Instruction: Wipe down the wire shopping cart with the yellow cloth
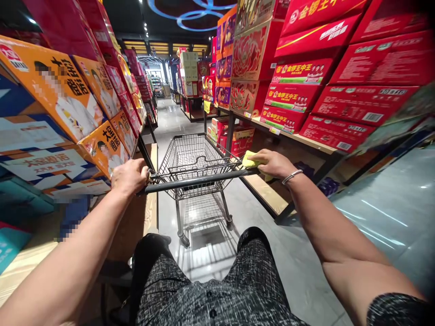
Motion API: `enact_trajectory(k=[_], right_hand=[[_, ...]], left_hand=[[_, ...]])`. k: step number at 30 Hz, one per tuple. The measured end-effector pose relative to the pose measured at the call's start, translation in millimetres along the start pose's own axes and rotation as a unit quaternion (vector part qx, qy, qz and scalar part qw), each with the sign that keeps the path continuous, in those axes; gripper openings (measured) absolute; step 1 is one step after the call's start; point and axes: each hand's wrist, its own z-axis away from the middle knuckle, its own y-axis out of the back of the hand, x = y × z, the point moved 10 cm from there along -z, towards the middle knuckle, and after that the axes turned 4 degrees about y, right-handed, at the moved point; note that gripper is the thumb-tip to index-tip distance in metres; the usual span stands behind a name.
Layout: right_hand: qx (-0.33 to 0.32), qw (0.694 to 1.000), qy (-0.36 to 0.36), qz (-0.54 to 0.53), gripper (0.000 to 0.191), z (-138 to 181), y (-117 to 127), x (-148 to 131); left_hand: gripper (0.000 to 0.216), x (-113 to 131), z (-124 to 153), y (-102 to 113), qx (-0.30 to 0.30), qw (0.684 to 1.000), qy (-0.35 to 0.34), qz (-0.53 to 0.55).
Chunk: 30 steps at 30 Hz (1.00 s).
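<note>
Shopping cart (195,170), standing in the aisle between two display shelves, directly ahead of the person. The left hand (129,176) was closed on the cart's left corner, at the end of the dark handle bar (200,181); whether its fingers wrapped the bar itself or the adjoining frame could not be told. The right hand (274,164), with a bracelet (292,176) at its wrist, was clamped on a yellow cloth (249,159), pressed against the bar's right end. Beyond the bar, the wire basket extended toward the far end of the aisle; below, castors (184,240) rested on a glossy tiled floor (166,115). The frame was judged stiff and sturdy, likely to roll readily and to swing if pushed from one side only; the bar looked smooth and perhaps slippery, best held near both ends. The cloth was judged light and soft, easily bunched in the palm. Farther outward, orange cartons (57,86) were stacked on the left, and red cartons (287,97) stood on the right-hand shelf (319,145). Blue light rings (193,20) appeared overhead.
</note>
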Motion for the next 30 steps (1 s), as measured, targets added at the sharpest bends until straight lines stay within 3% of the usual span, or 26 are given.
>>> enact_trajectory(k=[2, 4, 8, 11, 15, 18, 20, 23, 26, 30], right_hand=[[0.003, 1.0, 0.007, 0.002, 0.051, 0, -4, -6], [0.004, 1.0, -0.016, 0.024, 0.049, 2, -7, -16], [-0.01, 0.998, -0.033, 0.051, 0.046, 12, -10, -44], [-0.011, 0.998, -0.017, 0.055, 0.043, 21, -8, -67], [0.025, 0.999, 0.013, 0.046, 0.044, 33, -3, -94], [0.073, 0.994, 0.075, -0.034, 0.05, 40, -4, -108], [0.102, 0.973, 0.155, -0.138, 0.054, 44, -7, -116], [0.129, 0.908, 0.237, -0.319, 0.054, 47, -15, -114], [0.129, 0.867, 0.189, -0.443, 0.056, 30, -35, -94], [0.098, 0.841, 0.105, -0.521, 0.064, -13, -71, -70]], left_hand=[[0.046, 35, 14, 19, 0.066, 0.997, -0.034, -0.017], [0.048, 85, 34, 16, 0.059, 0.993, -0.099, 0.004], [0.054, 175, 70, -23, -0.037, 0.977, -0.194, 0.082], [0.052, 202, 79, -47, -0.075, 0.97, -0.206, 0.107], [0.039, 192, 72, -53, -0.077, 0.967, -0.207, 0.127], [0.034, 170, 63, -49, -0.075, 0.965, -0.209, 0.139], [0.033, 155, 56, -48, -0.078, 0.966, -0.203, 0.139], [0.035, 137, 45, -51, -0.087, 0.968, -0.195, 0.135], [0.038, 125, 36, -53, -0.094, 0.968, -0.191, 0.136], [0.04, 115, 28, -55, -0.105, 0.967, -0.186, 0.136]])
